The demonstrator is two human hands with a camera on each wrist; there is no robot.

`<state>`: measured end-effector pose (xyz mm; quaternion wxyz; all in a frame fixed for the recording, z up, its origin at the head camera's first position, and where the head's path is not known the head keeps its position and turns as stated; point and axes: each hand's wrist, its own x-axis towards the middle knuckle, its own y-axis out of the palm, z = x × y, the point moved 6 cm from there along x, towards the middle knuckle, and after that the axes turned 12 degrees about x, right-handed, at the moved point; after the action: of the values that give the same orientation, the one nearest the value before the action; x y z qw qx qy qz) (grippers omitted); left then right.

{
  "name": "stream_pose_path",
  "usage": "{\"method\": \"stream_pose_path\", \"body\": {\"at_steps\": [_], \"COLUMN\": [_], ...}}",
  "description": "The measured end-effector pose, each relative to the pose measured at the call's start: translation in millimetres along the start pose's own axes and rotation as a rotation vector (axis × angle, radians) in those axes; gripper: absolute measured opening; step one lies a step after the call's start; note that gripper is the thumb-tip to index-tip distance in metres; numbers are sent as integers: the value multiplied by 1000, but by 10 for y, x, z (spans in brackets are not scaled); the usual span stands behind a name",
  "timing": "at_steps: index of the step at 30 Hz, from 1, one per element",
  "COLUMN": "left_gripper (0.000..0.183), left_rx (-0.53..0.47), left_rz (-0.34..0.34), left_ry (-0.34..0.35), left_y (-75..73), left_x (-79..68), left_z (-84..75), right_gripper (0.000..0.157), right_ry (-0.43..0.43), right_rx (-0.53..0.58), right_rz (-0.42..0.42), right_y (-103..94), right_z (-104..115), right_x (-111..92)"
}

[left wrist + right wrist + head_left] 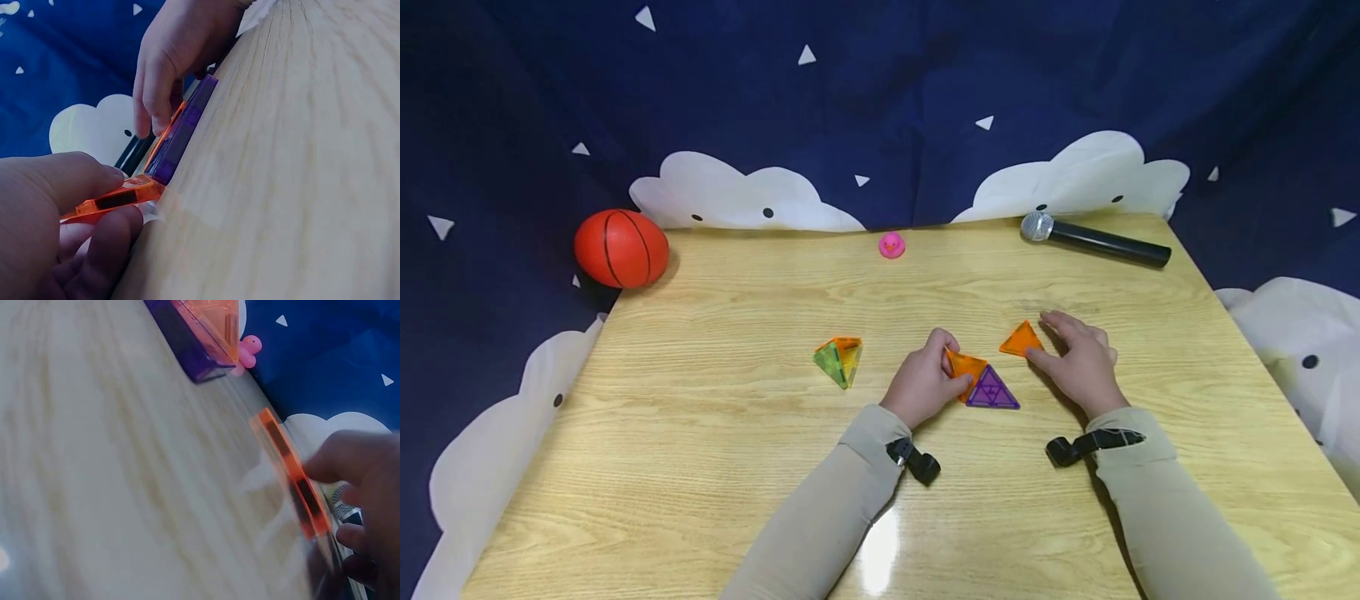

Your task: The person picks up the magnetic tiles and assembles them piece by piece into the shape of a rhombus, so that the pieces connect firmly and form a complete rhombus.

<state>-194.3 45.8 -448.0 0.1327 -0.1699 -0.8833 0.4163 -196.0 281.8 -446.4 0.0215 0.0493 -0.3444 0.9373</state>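
My left hand (922, 379) pinches an orange triangular magnetic tile (967, 367), thumb on top and fingers beneath. Its tilted edge faces the camera in the left wrist view. Against that tile lies a purple triangular magnetic tile (992, 390). Farther right is a second orange triangular tile (1022, 339), flat on the table. The right hand (1078, 364) is at its right side, thumb at the tile's lower corner and the other fingers extended. In the right wrist view, a fingertip (320, 464) comes right up to that orange tile (290, 472).
Left of the hands stands a small pyramid of green, yellow and orange tiles (839, 361). Along the back of the wooden table (700, 467) are a red ball (622, 248), a pink rubber duck (892, 245) and a microphone (1097, 242). A dark blue curtain (880, 100) hangs behind.
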Motion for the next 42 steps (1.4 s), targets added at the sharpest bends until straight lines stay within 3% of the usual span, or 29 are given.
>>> {"method": "stream_pose_path", "body": {"at_steps": [6, 17, 24, 33, 38, 42], "left_gripper": [41, 41, 41, 42, 42, 42], "left_rx": [-10, -25, -32, -37, -26, -25], "left_rz": [-1, 4, -3, 5, 0, -1], "left_ry": [-1, 6, 9, -10, -3, -2], "left_y": [12, 24, 17, 22, 16, 10], "left_x": [0, -16, -19, -8, -6, -1], "left_z": [-4, -32, -24, 18, 13, 3], "right_gripper": [41, 51, 56, 51, 49, 52], "right_ry": [-22, -18, -8, -32, -37, -34], "right_rx": [1, -2, 52, 132, 127, 123], "right_rz": [32, 12, 126, 267, 248, 171], "right_y": [-7, -47, -36, 11, 12, -21], "right_z": [7, 33, -19, -4, -9, -9], "right_x": [-32, -167, -265, -361, -381, -414]}}
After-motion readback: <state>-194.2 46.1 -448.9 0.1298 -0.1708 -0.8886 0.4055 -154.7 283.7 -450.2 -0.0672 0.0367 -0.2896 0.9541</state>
